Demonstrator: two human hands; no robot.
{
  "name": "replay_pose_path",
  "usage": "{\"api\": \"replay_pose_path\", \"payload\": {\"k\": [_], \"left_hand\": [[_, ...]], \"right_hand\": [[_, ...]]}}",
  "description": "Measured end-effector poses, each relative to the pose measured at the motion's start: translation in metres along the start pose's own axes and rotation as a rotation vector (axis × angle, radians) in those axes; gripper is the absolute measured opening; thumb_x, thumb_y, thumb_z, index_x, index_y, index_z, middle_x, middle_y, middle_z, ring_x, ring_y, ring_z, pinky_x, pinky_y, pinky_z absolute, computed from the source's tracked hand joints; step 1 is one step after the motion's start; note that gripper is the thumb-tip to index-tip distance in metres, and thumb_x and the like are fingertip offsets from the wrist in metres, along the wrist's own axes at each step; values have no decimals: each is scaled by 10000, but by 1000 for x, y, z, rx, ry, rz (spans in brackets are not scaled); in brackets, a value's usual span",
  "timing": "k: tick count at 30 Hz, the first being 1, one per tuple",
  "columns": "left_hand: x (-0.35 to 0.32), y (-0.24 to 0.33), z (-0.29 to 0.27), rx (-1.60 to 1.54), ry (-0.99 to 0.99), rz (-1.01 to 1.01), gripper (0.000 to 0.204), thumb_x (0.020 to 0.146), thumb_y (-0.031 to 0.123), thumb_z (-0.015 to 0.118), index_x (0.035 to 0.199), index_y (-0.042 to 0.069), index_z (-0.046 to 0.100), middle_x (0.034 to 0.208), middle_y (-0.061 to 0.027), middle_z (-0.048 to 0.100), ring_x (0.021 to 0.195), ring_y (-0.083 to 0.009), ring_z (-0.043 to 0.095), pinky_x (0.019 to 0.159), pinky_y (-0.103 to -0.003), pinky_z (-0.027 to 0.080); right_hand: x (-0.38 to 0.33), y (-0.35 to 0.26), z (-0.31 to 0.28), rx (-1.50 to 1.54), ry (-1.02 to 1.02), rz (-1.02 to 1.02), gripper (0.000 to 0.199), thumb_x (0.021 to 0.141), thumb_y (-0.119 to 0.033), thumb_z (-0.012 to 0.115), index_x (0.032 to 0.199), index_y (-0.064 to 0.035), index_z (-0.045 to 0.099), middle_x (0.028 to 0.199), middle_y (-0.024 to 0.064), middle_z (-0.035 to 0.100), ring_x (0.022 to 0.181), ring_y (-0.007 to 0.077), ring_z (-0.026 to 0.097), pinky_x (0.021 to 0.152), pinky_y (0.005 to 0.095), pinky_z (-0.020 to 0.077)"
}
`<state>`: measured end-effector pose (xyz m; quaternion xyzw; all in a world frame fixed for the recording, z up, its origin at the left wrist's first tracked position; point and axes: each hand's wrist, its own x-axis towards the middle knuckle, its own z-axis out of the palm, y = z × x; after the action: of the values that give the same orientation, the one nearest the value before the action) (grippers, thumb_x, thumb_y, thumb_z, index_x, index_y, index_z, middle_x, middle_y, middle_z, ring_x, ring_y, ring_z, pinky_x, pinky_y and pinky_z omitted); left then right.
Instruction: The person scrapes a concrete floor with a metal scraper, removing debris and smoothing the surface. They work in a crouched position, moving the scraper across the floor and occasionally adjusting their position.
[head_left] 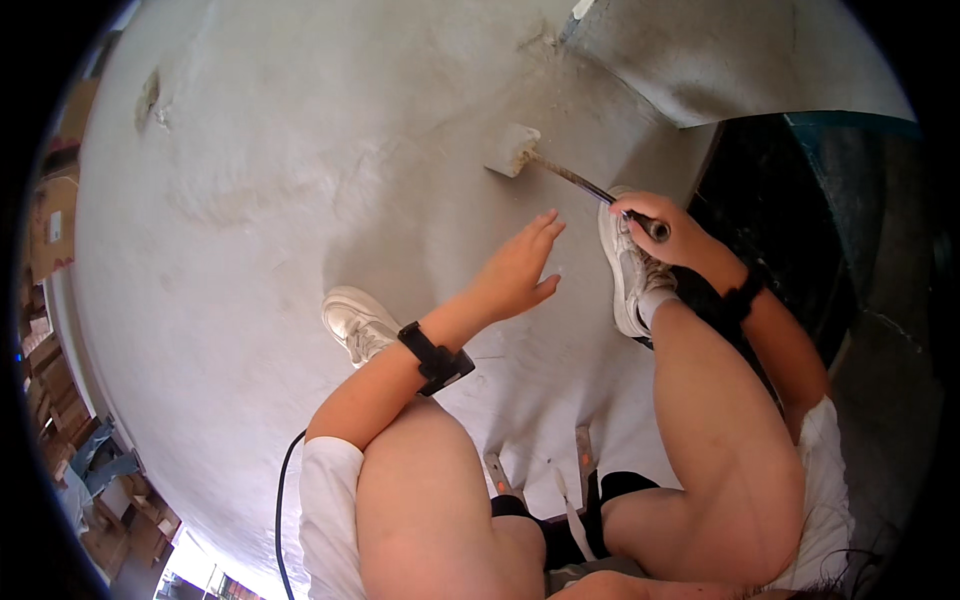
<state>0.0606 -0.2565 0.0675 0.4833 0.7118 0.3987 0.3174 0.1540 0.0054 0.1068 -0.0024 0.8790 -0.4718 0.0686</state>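
Note:
My right hand (665, 232) is wrapped round the dark grip of a mallet, its hollow handle end showing beside my thumb. The mallet (513, 150) has a thick, dirty whitish head on a slim, stained metal shaft. It points away and to the left, its head at or just above the grey floor (400, 110); I cannot tell whether they touch. My left hand (517, 270) is held out nearer to me, left of the handle. Its fingers are stretched, the thumb stands apart, and nothing is in it.
My two pale shoes (625, 265) stand on the floor, the right one close beside the mallet handle. A grey panel (740, 60) rises at the far right, above a dark recess (770, 200). Cardboard boxes (55, 225) line the left edge. A black cable (283, 500) hangs by my left sleeve.

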Motion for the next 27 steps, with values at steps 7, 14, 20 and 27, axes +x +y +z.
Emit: {"api": "replay_pose_path", "payload": {"k": [7, 14, 20, 27], "left_hand": [[-5, -4, -9, 3, 25, -43, 672, 811, 108, 657, 1388, 28, 323, 1485, -203, 292, 1340, -371, 335, 1091, -420, 324], [-13, -4, -21, 41, 84, -61, 656, 819, 127, 649, 1380, 19, 327, 1469, -206, 319, 1333, -364, 350, 1084, -416, 337], [-12, -1, -20, 61, 83, -47, 656, 820, 135, 647, 1380, 14, 327, 1459, -208, 337, 1332, -359, 355, 1083, -408, 340], [1, -4, -19, 37, 91, -69, 707, 815, 136, 658, 1401, 0, 287, 1501, -218, 247, 1358, -383, 301, 1091, -406, 327]], "right_hand": [[42, -14, 1, -38, -10, 76, 377, 796, 5, 566, 1172, -6, 603, 993, 193, 660, 852, 285, 648, 779, 338, 498], [7, -37, -8, -67, -68, 52, 390, 792, 3, 571, 1181, 2, 604, 997, 179, 664, 878, 284, 645, 815, 308, 490], [25, -7, -13, -57, -66, 26, 364, 826, -6, 577, 1189, -20, 611, 1006, 151, 674, 882, 237, 647, 807, 289, 484], [73, -25, 12, -45, -98, 117, 408, 810, 20, 566, 1213, -31, 598, 943, 104, 660, 821, 189, 613, 762, 283, 473]]}}
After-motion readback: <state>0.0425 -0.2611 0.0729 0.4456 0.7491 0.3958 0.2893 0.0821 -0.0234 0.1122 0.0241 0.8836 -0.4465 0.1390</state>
